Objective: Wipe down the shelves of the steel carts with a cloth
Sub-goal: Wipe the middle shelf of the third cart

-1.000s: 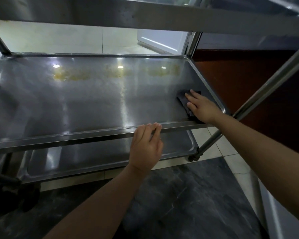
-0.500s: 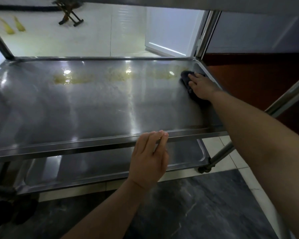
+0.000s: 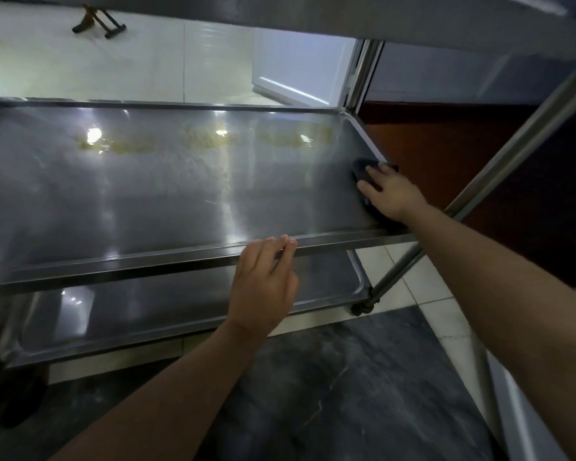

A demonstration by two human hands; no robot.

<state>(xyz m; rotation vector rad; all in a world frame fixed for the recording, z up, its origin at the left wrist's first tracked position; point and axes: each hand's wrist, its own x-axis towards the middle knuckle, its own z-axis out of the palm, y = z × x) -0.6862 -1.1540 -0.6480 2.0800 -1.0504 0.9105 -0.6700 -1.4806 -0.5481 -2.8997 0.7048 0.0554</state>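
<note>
My right hand [image 3: 391, 194] presses flat, fingers straight, on the dark cloth [image 3: 363, 173] at the right end of the middle shelf [image 3: 180, 201], just beside its raised right rim. My left hand [image 3: 263, 284] rests on the shelf's front rim with fingers straight, gripping nothing. Yellowish smears [image 3: 207, 141] run along the back. The lower shelf [image 3: 180, 304] sits beneath. No writing or labels I can read.

Dark marbled floor [image 3: 330, 394] adjoining pale tiles [image 3: 423, 294]; white wall [image 3: 147, 61] behind, reddish-brown panel [image 3: 429, 151] at right.
</note>
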